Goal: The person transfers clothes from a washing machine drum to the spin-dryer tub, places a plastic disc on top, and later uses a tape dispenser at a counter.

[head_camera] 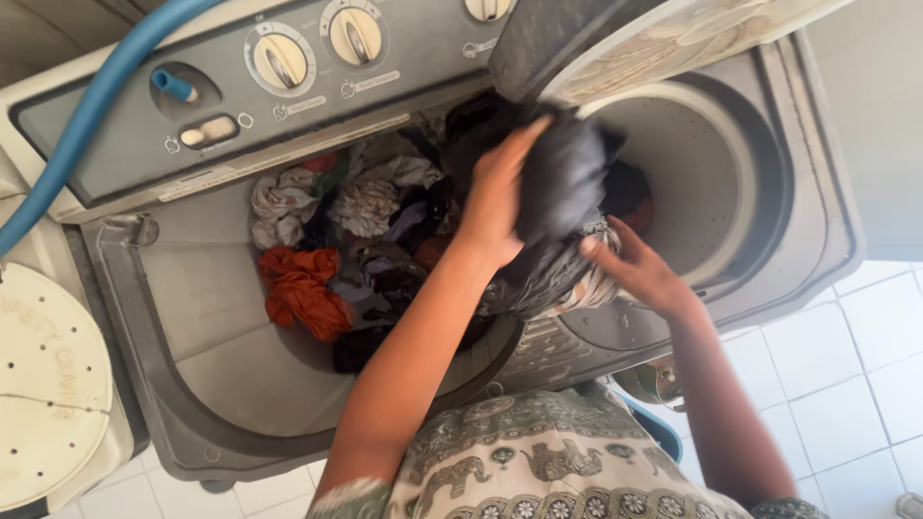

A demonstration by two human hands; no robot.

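Twin-tub washing machine (173, 384), seen from above. Left hand (495, 197) grips a dark wet bundle of clothes (562, 183) from the top; right hand (639, 269) supports it from below, at a striped part. Bundle sits over the divider between wash tub (221, 317) and spin drum (692, 163). Wash tub holds tangled laundry: orange cloth (303, 293), pale twisted pieces. Blue hose (77, 125) runs across the control panel (115, 125); two dials (317, 48). White round lid (48, 384) lies at left. White tiled floor (846, 365).

A bundle of garments (562, 192) is held between the left hand (495, 197) at nine o'clock and the right hand (639, 274) at five o'clock, over the divider between wash tub (221, 375) and spin drum (707, 163). A pile of laundry (356, 240) is seen in the tub; the control panel (144, 125) at twelve o'clock.
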